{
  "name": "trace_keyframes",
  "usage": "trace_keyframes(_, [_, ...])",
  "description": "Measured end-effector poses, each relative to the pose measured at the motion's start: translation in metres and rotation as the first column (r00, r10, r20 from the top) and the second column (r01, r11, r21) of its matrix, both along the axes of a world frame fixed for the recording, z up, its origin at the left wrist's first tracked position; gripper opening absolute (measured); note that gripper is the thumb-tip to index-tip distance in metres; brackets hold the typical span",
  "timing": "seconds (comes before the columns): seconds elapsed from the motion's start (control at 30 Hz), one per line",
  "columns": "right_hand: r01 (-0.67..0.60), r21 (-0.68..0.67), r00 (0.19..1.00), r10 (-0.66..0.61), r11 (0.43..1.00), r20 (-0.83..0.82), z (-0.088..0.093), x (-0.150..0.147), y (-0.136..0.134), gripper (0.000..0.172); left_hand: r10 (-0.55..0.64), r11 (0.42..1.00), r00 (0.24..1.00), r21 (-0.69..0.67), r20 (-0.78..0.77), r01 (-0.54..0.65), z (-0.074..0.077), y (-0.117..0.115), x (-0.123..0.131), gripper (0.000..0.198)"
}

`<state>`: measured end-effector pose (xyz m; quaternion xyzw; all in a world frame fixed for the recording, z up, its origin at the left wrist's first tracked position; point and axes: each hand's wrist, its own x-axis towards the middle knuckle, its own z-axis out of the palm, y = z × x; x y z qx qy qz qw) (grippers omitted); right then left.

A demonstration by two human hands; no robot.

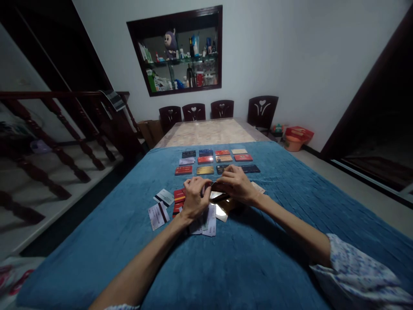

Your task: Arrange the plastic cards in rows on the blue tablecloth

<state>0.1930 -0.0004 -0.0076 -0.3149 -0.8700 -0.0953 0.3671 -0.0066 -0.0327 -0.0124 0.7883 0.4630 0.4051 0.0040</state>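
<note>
My right hand [237, 184] has its fingers closed on a dark bank card [218, 187], held tilted just above the loose cards. At that card's left edge, my left hand [196, 194] is closed too, thumb and fingertips pinching it. Below the hands lie loose cards: shiny gold cards [222, 206], pale cards [210, 221] and red cards [178, 196], partly hidden by my left hand. Two pale cards with dark stripes, a greenish one [164, 197] and a lilac one [158, 215], lie to the left. Beyond, several cards form three rows, including a gold card [205, 170] and a red card [183, 170].
A blue cloth [258, 267] covers the near part of the table, with the marble-like tabletop [206, 132] showing beyond it. Dark chairs [222, 109] stand at the far end. Left is a wooden railing [64, 129]; an orange basin [293, 144] sits on the floor at right.
</note>
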Motion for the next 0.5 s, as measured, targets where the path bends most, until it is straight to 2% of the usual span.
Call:
trace_keyframes(0.27, [-0.017,0.052,1.0,0.018,0.999,-0.014,-0.008,-0.008,0.001,0.018,-0.034,0.999,0.999,-0.041,-0.031,0.033,-0.009,0.004,-0.001,0.013])
trace_keyframes(0.5, [0.014,0.056,1.0,-0.013,0.998,-0.01,-0.023,0.01,-0.001,0.017,-0.005,0.995,1.0,-0.1,-0.029,0.002,-0.011,0.01,-0.008,0.016])
